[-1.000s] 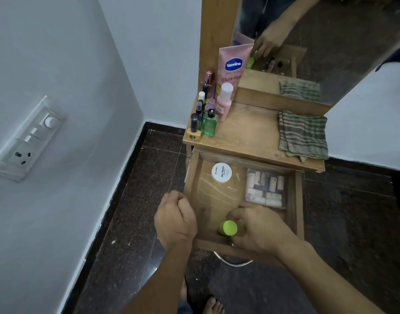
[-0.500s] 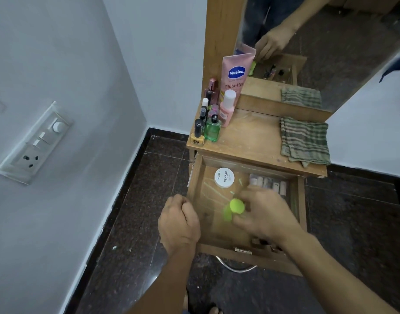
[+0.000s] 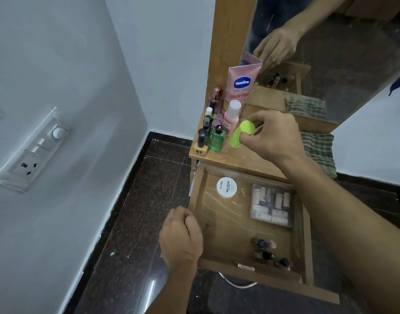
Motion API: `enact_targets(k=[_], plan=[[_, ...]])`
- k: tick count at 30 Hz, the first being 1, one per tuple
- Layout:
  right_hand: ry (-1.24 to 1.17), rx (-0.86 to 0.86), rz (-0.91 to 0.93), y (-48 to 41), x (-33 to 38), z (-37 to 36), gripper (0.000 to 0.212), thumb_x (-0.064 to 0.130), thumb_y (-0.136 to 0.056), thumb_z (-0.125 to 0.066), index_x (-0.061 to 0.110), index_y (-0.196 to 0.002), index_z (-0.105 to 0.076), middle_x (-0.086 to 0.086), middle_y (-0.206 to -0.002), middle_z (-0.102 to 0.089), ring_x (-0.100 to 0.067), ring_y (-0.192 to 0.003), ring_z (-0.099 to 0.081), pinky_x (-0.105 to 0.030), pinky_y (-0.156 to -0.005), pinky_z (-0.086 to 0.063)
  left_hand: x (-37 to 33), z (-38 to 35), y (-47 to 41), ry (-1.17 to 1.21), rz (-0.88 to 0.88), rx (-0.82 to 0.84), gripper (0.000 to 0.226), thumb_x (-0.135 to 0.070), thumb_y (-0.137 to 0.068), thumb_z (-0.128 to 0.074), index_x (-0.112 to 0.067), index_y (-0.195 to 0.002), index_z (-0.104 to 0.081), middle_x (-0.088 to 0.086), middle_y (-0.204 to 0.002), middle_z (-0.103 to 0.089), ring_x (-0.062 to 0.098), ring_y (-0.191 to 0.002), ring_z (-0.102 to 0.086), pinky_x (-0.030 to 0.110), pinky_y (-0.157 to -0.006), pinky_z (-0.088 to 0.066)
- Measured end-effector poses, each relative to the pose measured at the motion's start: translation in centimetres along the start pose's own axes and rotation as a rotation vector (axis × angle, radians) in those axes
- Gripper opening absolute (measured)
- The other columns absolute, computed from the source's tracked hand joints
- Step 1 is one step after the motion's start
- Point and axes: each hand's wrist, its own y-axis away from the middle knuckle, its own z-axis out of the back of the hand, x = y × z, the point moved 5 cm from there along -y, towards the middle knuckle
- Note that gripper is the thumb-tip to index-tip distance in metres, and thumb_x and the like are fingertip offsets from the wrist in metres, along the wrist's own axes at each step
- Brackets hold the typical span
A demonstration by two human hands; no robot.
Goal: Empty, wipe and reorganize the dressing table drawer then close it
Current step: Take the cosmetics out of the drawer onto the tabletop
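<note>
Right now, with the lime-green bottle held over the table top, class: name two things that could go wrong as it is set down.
1. The right hand holds the lime-green bottle tilted, close beside the green glass bottle and pink bottle; a nudge could topple that crowded row.
2. That row stands at the left edge of the table top, so anything knocked over might drop to the tiled floor.

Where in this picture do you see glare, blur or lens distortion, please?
Head view: white glare streak on the floor; head view, left edge: wide-angle lens skews the switch panel; head view, centre: green bottle in the right hand looks slightly soft.
</note>
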Motion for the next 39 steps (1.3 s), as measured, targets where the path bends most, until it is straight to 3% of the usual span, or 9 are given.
enact_targets(k=[10, 21, 30, 35, 39], plan=[[-0.007, 0.048, 0.011, -1.5, 0.3, -2.1, 0.028, 0.038, -0.069, -0.073, 0.026, -0.094, -0.077, 0.004, -0.086, -0.076, -0.019, -0.078, -0.069, -0.039, -0.074, -0.059, 0.2, -0.2, 0.0, 0.004, -0.006, 0.007, 0.03, -0.03, -0.082, -0.031, -0.019, -0.073, -0.057, -0.007, -0.072, -0.054, 0.017, -0.063, -0.053, 0.039, -0.056, -0.049], [-0.09, 0.033, 0.006, -1.9, 0.7, -2.7, 0.023, 0.038, -0.072, -0.074, 0.027, -0.092, -0.077, 0.007, -0.079, -0.074, -0.018, -0.074, -0.07, -0.042, -0.073, -0.06, 0.2, -0.2, 0.0, -0.006, -0.019, 0.003, 0.027, -0.03, -0.081, -0.033, -0.02, -0.072, -0.056, -0.009, -0.072, -0.054, 0.015, -0.062, -0.053, 0.034, -0.053, -0.047], [-0.218, -0.002, -0.03, -0.8, 0.0, -3.0, 0.022, 0.031, -0.078, -0.083, 0.025, -0.097, -0.074, 0.016, -0.079, -0.068, 0.002, -0.066, -0.067, -0.025, -0.072, -0.058, 0.0, -0.3, 0.1, -0.003, -0.027, 0.0, 0.028, -0.029, -0.081, -0.032, -0.019, -0.071, -0.057, -0.009, -0.07, -0.053, 0.013, -0.059, -0.051, 0.03, -0.052, -0.043], [-0.219, -0.013, -0.101, 0.6, -1.9, -2.8, 0.037, 0.043, -0.074, -0.083, 0.027, -0.107, -0.074, 0.013, -0.091, -0.073, -0.005, -0.07, -0.07, -0.034, -0.077, -0.06, 0.0, -0.3, 0.1, -0.021, -0.035, 0.002, 0.029, -0.029, -0.08, -0.032, -0.018, -0.072, -0.057, -0.006, -0.071, -0.054, 0.015, -0.061, -0.051, 0.028, -0.055, -0.037], [-0.158, 0.037, -0.193, 4.0, -4.7, -2.5, 0.032, 0.033, -0.079, -0.077, 0.02, -0.109, -0.076, 0.012, -0.074, -0.068, -0.012, -0.076, -0.07, -0.03, -0.082, -0.056, -0.1, -0.4, 0.1, -0.043, -0.019, 0.007, 0.032, -0.03, -0.08, -0.03, -0.016, -0.072, -0.057, -0.003, -0.072, -0.055, 0.019, -0.061, -0.052, 0.034, -0.055, -0.045]])
